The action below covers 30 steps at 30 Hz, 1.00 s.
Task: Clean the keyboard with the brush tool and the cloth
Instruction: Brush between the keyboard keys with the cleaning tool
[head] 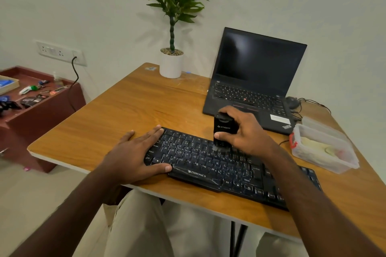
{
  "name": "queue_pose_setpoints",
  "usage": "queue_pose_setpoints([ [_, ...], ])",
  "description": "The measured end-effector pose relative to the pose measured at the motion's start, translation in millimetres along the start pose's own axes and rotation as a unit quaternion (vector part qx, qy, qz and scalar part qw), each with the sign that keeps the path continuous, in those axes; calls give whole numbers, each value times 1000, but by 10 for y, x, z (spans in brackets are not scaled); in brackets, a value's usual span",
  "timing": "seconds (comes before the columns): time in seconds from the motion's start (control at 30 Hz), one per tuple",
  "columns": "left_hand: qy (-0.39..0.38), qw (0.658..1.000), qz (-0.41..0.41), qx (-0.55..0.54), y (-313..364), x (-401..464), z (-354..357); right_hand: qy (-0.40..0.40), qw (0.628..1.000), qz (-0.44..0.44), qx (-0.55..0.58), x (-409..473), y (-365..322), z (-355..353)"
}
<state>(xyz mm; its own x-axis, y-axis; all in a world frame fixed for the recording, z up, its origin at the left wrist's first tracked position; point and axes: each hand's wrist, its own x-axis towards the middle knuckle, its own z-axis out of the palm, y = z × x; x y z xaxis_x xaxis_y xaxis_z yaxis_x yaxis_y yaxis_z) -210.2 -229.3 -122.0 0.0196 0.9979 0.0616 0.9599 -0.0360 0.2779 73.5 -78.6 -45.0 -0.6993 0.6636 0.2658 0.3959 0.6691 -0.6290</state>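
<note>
We see a black Zebronics keyboard [219,165] lying slantwise on the near part of the wooden desk [125,106]. The left hand [135,154] lies flat with fingers straight over the keyboard's left end, thumb along its near edge. The right hand [244,131] grips a black brush tool [224,129] upright, thumb and fingers wrapped round its body, its bristles touching the keys near the keyboard's middle. Farther right stands an open ThinkPad laptop [254,77]; a clear plastic container [321,148] sits at the right edge.
</note>
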Motion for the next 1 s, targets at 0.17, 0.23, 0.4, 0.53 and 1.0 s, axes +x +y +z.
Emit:
queue_pose_setpoints([
  [0.17, 3, 1000, -2, 2, 4, 4, 7, 32, 997, -17, 72, 62, -153, 244],
  [0.23, 1, 1000, -2, 5, 6, -2, 9, 27, 996, -19, 83, 43, -128, 354],
  [0.4, 5, 1000, -3, -2, 1, 2, 14, -3, 998, 0, 65, -115, 50, 103],
  [0.53, 7, 1000, -5, -3, -6, 3, 13, -42, 999, 3, 12, -115, 89, -209],
  [1.0, 6, 1000, -6, 12, 19, 16, 2, -62, 997, 23, -39, -169, 160, -287],
])
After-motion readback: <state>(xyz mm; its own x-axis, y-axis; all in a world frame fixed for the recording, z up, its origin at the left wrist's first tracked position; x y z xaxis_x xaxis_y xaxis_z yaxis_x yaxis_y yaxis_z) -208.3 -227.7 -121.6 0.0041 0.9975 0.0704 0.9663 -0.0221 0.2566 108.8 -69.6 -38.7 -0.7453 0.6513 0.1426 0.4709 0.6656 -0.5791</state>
